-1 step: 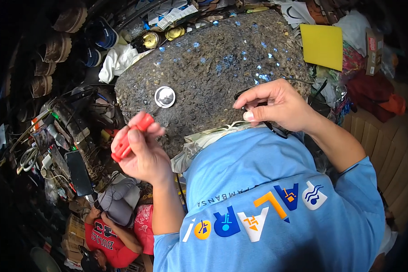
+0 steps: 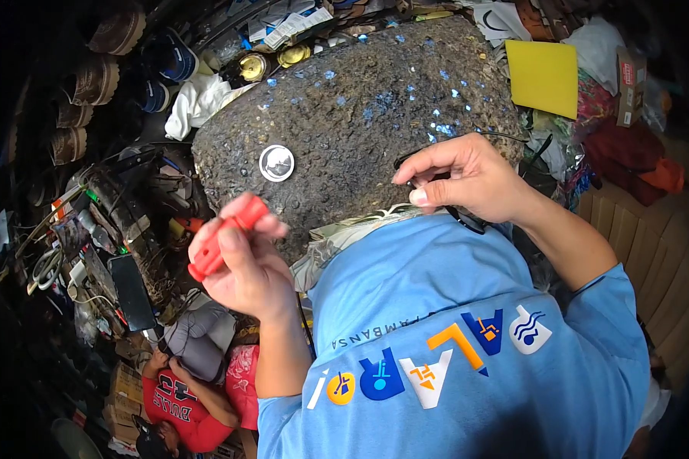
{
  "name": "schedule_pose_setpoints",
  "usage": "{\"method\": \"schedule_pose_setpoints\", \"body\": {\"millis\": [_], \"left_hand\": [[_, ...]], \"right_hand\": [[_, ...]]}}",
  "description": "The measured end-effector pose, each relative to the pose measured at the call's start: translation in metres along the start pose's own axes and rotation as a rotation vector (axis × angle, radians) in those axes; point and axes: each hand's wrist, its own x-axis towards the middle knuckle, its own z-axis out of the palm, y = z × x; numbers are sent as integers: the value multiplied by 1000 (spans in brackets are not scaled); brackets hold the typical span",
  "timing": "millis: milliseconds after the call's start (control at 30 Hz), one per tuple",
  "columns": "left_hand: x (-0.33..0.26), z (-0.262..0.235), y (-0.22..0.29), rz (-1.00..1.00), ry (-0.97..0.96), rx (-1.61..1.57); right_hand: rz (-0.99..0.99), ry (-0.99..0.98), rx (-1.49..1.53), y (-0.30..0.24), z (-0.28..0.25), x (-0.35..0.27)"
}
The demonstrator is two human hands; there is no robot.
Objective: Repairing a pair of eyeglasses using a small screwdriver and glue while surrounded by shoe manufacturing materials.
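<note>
My left hand (image 2: 245,260) is closed around a red plastic piece (image 2: 216,256) with small holes in it, raised above the near left of the rough, dark work surface (image 2: 337,145). Its exact kind I cannot make out, as fingers cover part of it. Thumb and fingertips of my right hand (image 2: 467,180) pinch a pair of dark glasses (image 2: 467,221) by a thin black part. One lens shows below the palm, close to my blue shirt; the rest is hidden. Between the hands, farther off, a small round disc (image 2: 276,163) with a white rim lies on the surface.
A yellow sheet (image 2: 542,79) lies at the far right, beside plastic bags and a cardboard box (image 2: 630,88). Shoes (image 2: 92,80) are stacked at the far left. Tools, cables and a dark phone-like slab (image 2: 132,291) clutter the left. Another person in red (image 2: 184,402) sits lower left.
My left hand, with the red piece, has shifted and turned very slightly. My right hand and the glasses stay almost in place.
</note>
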Motion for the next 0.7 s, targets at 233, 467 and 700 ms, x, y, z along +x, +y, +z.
{"method": "schedule_pose_setpoints", "body": {"millis": [233, 467, 700], "left_hand": [[-41, 25, 14, -143, -219, -163], [-45, 29, 8, -184, -206, -157], [-47, 29, 8, -190, -215, -169]], "right_hand": [[-25, -2, -73, -1, 7, -2], [-32, -23, -63, 1, 7, -3], [-14, -21, -62, 0, 8, -3]]}}
